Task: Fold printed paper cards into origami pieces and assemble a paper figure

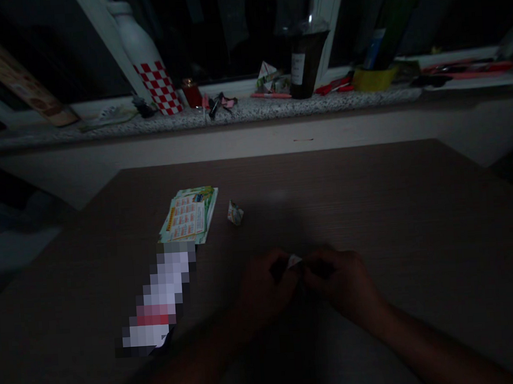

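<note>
The scene is dim. My left hand (266,287) and my right hand (343,285) meet low on a brown table (392,207), fingers pinched together on a small pale piece of paper (294,261), only a corner of which shows between them. Farther off on the table lies a small folded paper figure (235,212), apart from both hands. To its left rests a stack of printed colourful paper sheets (189,214).
A blurred-out oblong object (159,302) lies left of my left hand. The stone window sill (105,127) behind holds a white bottle with red checks (146,57), a dark cup (304,58), a green bottle (391,18), a tape roll (373,79), pens and clips.
</note>
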A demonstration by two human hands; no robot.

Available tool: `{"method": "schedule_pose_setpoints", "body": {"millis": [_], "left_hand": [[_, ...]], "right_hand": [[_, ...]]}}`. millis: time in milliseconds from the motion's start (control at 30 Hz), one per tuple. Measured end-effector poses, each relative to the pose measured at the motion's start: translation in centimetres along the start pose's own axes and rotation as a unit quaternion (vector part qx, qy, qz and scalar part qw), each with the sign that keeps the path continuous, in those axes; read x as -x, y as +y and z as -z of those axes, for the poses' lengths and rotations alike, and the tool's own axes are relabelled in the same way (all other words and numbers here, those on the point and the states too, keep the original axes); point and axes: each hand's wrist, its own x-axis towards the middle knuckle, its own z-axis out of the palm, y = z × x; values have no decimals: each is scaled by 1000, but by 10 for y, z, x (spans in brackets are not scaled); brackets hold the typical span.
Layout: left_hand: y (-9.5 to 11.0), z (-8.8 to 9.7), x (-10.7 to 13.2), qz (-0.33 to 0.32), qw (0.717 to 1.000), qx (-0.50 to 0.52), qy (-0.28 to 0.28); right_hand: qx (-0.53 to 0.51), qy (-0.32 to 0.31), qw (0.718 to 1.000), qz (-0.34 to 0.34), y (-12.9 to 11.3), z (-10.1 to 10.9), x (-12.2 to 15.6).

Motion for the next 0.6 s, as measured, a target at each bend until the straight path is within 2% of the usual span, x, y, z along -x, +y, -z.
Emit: {"method": "schedule_pose_setpoints", "body": {"millis": [67,133,233,333,400,600], "left_hand": [[-4,1,-3,29,991,128,-28],[-8,1,-6,55,962,259,-64],[-12,2,-10,78,917,384,-83],[-10,2,-11,103,886,445,-80],[-8,3,-11,120,873,467,-77],[-7,2,-10,148,855,487,-100]], "right_hand": [[-24,3,1000,-6,1,0,0],[-53,21,998,-4,1,1,1],[-46,49,995,75,0,7,3],[3,36,979,201,0,12,4],[46,18,968,245,1,13,5],[155,-9,958,242,-3,9,5]]}}
